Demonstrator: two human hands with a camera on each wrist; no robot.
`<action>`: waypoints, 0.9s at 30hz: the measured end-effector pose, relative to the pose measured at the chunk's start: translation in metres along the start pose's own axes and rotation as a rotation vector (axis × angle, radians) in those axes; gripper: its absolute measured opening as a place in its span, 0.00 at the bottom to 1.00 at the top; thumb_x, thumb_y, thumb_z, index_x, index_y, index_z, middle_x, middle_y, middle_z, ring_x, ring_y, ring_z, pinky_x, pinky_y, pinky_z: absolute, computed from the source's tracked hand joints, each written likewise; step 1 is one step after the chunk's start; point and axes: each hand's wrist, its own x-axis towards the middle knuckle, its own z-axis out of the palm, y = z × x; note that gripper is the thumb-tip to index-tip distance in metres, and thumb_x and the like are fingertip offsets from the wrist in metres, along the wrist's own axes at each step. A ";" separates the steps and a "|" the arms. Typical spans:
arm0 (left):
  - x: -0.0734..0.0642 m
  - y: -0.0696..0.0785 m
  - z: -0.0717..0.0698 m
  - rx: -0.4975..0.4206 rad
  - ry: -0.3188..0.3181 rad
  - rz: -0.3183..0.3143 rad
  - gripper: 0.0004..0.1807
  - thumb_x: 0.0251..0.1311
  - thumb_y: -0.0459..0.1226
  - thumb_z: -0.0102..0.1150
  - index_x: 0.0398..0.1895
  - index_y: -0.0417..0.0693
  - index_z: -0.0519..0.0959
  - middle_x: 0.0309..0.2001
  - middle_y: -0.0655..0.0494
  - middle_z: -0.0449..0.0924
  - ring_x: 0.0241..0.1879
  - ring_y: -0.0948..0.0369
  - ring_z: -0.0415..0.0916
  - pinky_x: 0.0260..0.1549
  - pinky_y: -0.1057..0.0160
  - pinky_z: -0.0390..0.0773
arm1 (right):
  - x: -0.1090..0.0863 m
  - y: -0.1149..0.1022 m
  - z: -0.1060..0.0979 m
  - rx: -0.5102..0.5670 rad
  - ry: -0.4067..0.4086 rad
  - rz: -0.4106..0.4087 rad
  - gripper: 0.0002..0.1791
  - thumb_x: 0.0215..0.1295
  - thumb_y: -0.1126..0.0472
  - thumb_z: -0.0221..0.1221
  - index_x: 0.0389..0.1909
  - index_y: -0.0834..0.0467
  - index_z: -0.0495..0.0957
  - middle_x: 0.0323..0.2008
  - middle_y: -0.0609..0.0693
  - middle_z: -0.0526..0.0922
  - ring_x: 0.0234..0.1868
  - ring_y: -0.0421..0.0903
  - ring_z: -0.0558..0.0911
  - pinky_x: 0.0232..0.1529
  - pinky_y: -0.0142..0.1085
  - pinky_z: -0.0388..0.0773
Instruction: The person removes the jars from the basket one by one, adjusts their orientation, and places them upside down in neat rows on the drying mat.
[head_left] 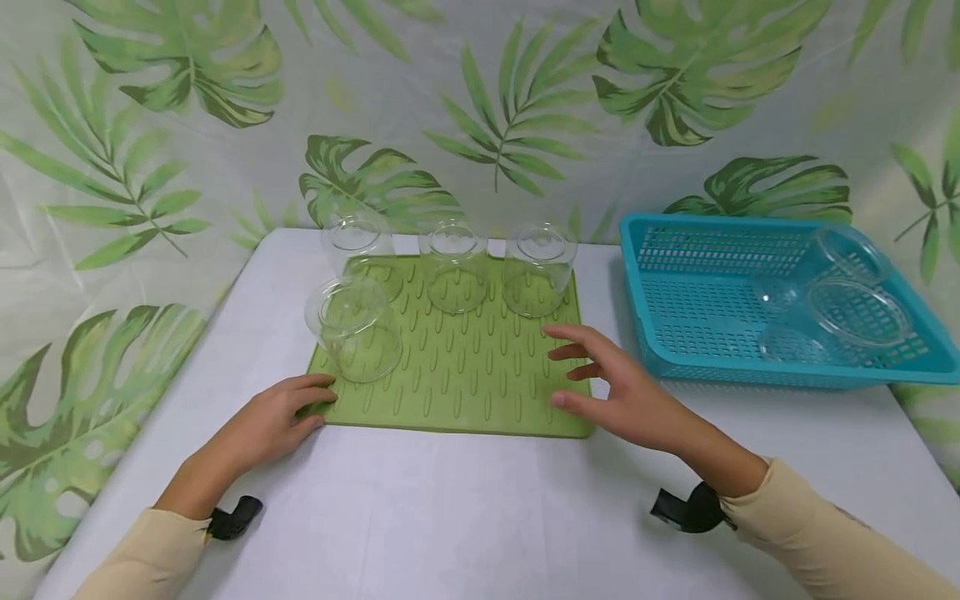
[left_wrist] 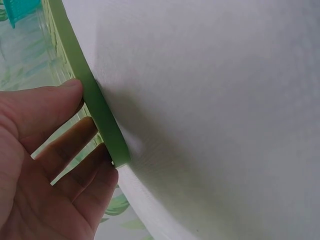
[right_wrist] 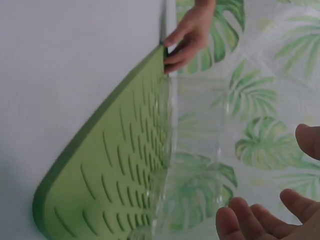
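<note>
Head view: left hand (head_left: 281, 417) touches the green mat (head_left: 480, 379)!

Relaxed fingers meet its near-left corner, thumb at the front edge. Across at the right edge, the right hand (head_left: 618, 400) hovers, fingers loosely parted, grip empty. One front glass (head_left: 362, 337) sits on the mat, just beyond the left fingers; three far glasses (head_left: 454, 271) line the back. Further right, a blue basket (head_left: 636, 321) holds two tumblers (head_left: 855, 317).

No legible text, label, brand, number or sign on anything in the three views.
</note>
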 end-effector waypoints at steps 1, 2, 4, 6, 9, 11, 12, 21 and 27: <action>0.000 0.000 0.000 0.000 0.002 -0.003 0.16 0.58 0.30 0.66 0.51 0.40 0.84 0.61 0.40 0.78 0.62 0.39 0.74 0.58 0.40 0.76 | -0.001 0.001 -0.003 -0.010 0.007 -0.004 0.40 0.63 0.65 0.65 0.74 0.50 0.59 0.71 0.49 0.66 0.63 0.51 0.76 0.57 0.37 0.81; 0.000 0.000 0.000 -0.001 0.005 -0.001 0.16 0.58 0.30 0.66 0.51 0.40 0.84 0.61 0.40 0.78 0.62 0.39 0.74 0.58 0.40 0.76 | -0.002 0.002 -0.006 -0.025 0.016 -0.004 0.40 0.63 0.65 0.65 0.74 0.50 0.60 0.71 0.50 0.67 0.63 0.51 0.76 0.56 0.36 0.81; 0.000 0.001 0.000 0.002 0.010 -0.003 0.16 0.58 0.30 0.66 0.51 0.41 0.84 0.61 0.40 0.78 0.61 0.39 0.74 0.58 0.40 0.76 | -0.004 0.004 -0.012 -0.057 0.034 0.002 0.39 0.64 0.65 0.65 0.74 0.50 0.60 0.71 0.50 0.67 0.62 0.49 0.77 0.56 0.33 0.80; 0.000 0.001 0.000 0.001 0.010 -0.004 0.16 0.58 0.30 0.66 0.51 0.40 0.83 0.61 0.40 0.78 0.61 0.39 0.74 0.58 0.40 0.76 | -0.008 0.006 -0.020 -0.086 0.046 0.019 0.39 0.65 0.65 0.64 0.74 0.49 0.59 0.71 0.51 0.67 0.62 0.46 0.76 0.55 0.30 0.79; 0.000 0.001 0.000 -0.001 0.004 -0.011 0.16 0.58 0.30 0.66 0.51 0.40 0.83 0.61 0.40 0.77 0.62 0.39 0.74 0.58 0.39 0.76 | -0.016 0.010 -0.032 -0.111 0.058 0.055 0.38 0.67 0.64 0.62 0.75 0.46 0.57 0.70 0.51 0.66 0.62 0.38 0.75 0.54 0.25 0.77; -0.001 0.001 0.000 -0.006 -0.005 -0.019 0.17 0.58 0.30 0.65 0.52 0.40 0.83 0.62 0.40 0.77 0.62 0.39 0.73 0.59 0.39 0.75 | -0.021 0.011 -0.040 -0.124 0.063 0.072 0.38 0.68 0.64 0.61 0.76 0.45 0.57 0.70 0.50 0.66 0.61 0.31 0.73 0.54 0.22 0.76; -0.001 0.001 0.000 -0.009 -0.008 -0.023 0.17 0.58 0.30 0.65 0.52 0.40 0.83 0.62 0.40 0.77 0.63 0.39 0.73 0.59 0.40 0.75 | -0.024 0.011 -0.045 -0.129 0.066 0.076 0.38 0.68 0.64 0.61 0.76 0.45 0.56 0.71 0.50 0.65 0.60 0.28 0.73 0.53 0.21 0.75; -0.001 0.001 0.001 -0.005 -0.018 -0.032 0.17 0.59 0.30 0.65 0.53 0.40 0.82 0.63 0.40 0.76 0.64 0.39 0.72 0.59 0.40 0.75 | -0.042 0.024 -0.093 -0.296 0.197 -0.001 0.42 0.60 0.72 0.65 0.74 0.54 0.60 0.67 0.26 0.61 0.59 0.20 0.69 0.50 0.11 0.69; -0.001 0.001 0.000 -0.009 -0.018 -0.029 0.18 0.60 0.32 0.65 0.54 0.40 0.82 0.63 0.40 0.76 0.64 0.39 0.72 0.60 0.39 0.74 | -0.053 0.037 -0.136 -0.432 0.266 0.156 0.41 0.62 0.66 0.65 0.75 0.55 0.58 0.69 0.58 0.66 0.55 0.19 0.67 0.44 0.04 0.60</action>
